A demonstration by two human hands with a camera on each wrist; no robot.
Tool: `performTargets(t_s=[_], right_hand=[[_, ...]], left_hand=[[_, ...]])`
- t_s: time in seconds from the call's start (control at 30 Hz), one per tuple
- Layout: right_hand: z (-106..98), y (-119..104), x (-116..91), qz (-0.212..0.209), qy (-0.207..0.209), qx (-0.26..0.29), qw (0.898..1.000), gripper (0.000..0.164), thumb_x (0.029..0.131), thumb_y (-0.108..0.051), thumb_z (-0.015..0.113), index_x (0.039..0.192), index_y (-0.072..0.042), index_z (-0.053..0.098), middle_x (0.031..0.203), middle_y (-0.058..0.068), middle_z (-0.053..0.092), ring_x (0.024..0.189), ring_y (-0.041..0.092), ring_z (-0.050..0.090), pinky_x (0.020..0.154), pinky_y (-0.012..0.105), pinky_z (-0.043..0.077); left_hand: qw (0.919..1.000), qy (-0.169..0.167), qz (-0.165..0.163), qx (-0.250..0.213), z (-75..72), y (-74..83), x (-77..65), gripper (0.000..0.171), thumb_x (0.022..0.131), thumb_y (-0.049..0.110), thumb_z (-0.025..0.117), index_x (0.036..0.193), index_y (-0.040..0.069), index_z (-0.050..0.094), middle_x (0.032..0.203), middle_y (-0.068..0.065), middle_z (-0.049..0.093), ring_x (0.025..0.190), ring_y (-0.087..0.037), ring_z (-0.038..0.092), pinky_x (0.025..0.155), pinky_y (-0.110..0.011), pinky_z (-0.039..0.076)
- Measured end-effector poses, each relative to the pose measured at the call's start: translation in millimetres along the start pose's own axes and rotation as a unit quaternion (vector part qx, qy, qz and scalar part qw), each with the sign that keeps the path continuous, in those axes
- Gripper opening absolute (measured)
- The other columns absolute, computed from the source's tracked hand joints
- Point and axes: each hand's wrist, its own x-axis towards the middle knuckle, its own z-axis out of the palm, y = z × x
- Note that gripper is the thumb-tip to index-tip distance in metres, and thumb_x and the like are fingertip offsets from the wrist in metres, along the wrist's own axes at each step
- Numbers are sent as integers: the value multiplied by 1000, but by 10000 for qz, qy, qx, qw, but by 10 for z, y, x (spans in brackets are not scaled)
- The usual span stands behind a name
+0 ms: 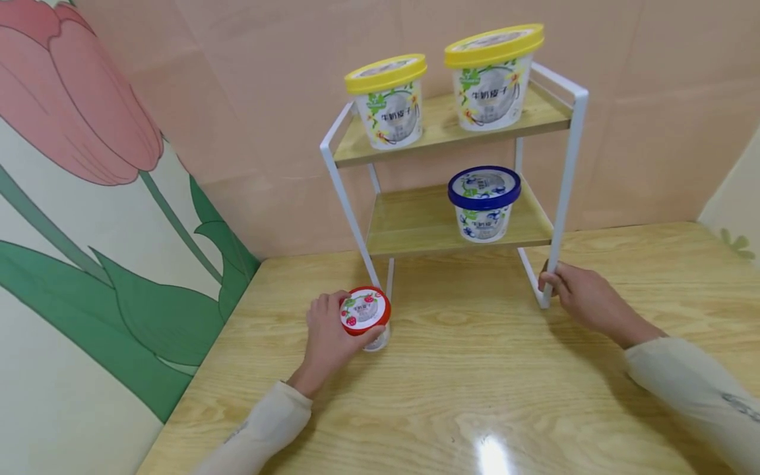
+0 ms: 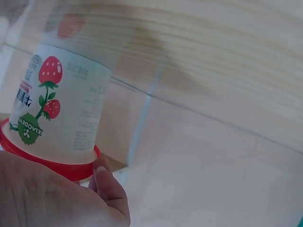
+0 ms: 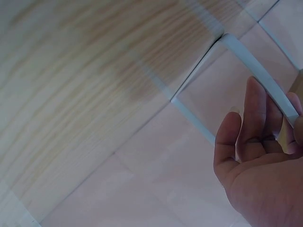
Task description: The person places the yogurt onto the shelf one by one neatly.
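My left hand (image 1: pixel 329 332) grips a small tub with a red lid (image 1: pixel 364 309) by its rim, thumb on one side and fingers on the other. In the left wrist view this white tub (image 2: pixel 61 109) shows printed strawberries, and its base meets the glossy tabletop. It stands by the left front leg of a two-tier shelf (image 1: pixel 410 221) with wooden boards and a white frame. Low on the right front leg (image 1: pixel 564 204), my right hand (image 1: pixel 584 298) holds the frame. The right wrist view shows the fingers (image 3: pixel 255 113) around that white bar (image 3: pixel 258 71).
Two yellow-lidded tubs, one on the left (image 1: pixel 394 109) and one on the right (image 1: pixel 494 86), stand on the upper board. A blue-lidded tub (image 1: pixel 483 208) sits on the lower board's right half. Behind the wooden table (image 1: pixel 463 369) rises a pink wall (image 1: pixel 267 132).
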Motion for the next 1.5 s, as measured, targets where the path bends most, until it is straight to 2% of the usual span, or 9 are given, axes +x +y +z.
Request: performTargets(t_s=[0.17, 0.5, 0.83, 0.9, 1.0, 1.13, 1.27, 1.4, 1.5], right_hand=[[-3, -7, -7, 79, -53, 50, 9999, 27, 107, -20, 43, 89, -13, 63, 68, 0, 57, 57, 10, 41, 56, 28, 35], [-8, -1, 3, 79, -77, 71, 9999, 27, 107, -19, 43, 90, -12, 63, 66, -3, 54, 58, 12, 42, 56, 28, 36], [-24, -28, 16, 191, -269, 181, 9993, 29, 108, -21, 41, 92, -10, 63, 69, 0, 58, 60, 13, 43, 58, 30, 38], [-22, -19, 13, 196, -267, 186, 9993, 29, 108, -21, 41, 92, -10, 63, 70, 1, 60, 60, 14, 44, 59, 31, 38], [-16, -2, 11, 191, -235, 148, 9994, 29, 108, -21, 41, 91, -11, 63, 71, 2, 61, 60, 14, 44, 58, 31, 38], [-32, 6, 15, 206, -246, 184, 9993, 30, 108, -22, 40, 91, -11, 62, 70, 3, 60, 59, 14, 44, 58, 30, 38], [-42, 16, 15, 192, -244, 187, 9993, 29, 108, -21, 40, 91, -11, 62, 73, 4, 63, 60, 14, 45, 58, 31, 38], [-29, 24, 16, 156, -191, 188, 9995, 28, 107, -20, 42, 90, -12, 62, 74, 3, 65, 61, 14, 47, 58, 31, 40], [-16, 24, 17, 138, -226, 242, 9994, 28, 107, -21, 41, 91, -11, 62, 71, 2, 62, 61, 14, 47, 58, 31, 39]], left_hand=[[9999, 11, 131, -29, 66, 116, -24, 83, 65, 58, 85, 125, 12, 51, 108, -4, 53, 104, -20, 46, 93, -41, 34], [9998, -142, 61, 114, 168, 312, 6, 83, 65, 63, 82, 124, 13, 50, 109, -2, 52, 105, -19, 48, 96, -41, 33], [9989, -167, 155, 417, 153, 334, 8, 94, 62, 71, 81, 130, 16, 46, 111, -1, 51, 106, -18, 46, 92, -39, 31], [9993, -298, 98, 212, 126, 312, 16, 99, 60, 70, 82, 133, 16, 44, 117, -2, 50, 110, -18, 46, 94, -41, 30], [9968, -593, -120, -524, 59, 270, 43, 107, 59, 61, 89, 141, 15, 38, 129, -3, 48, 120, -23, 45, 103, -46, 28], [9830, -1149, -316, -1398, -47, 214, 100, 114, 62, 43, 94, 151, 13, 28, 140, -9, 47, 131, -31, 44, 114, -58, 23], [9771, -1616, -260, -1361, -85, 166, 156, 113, 69, 41, 90, 155, 13, 23, 145, -11, 50, 136, -32, 45, 117, -62, 22], [9781, -1705, -252, -1164, -67, 145, 178, 113, 69, 46, 89, 156, 11, 24, 147, -10, 50, 137, -33, 44, 116, -62, 25], [9756, -1747, -288, -1294, -50, 144, 168, 114, 67, 46, 90, 155, 11, 27, 146, -10, 52, 133, -33, 49, 113, -57, 35]])
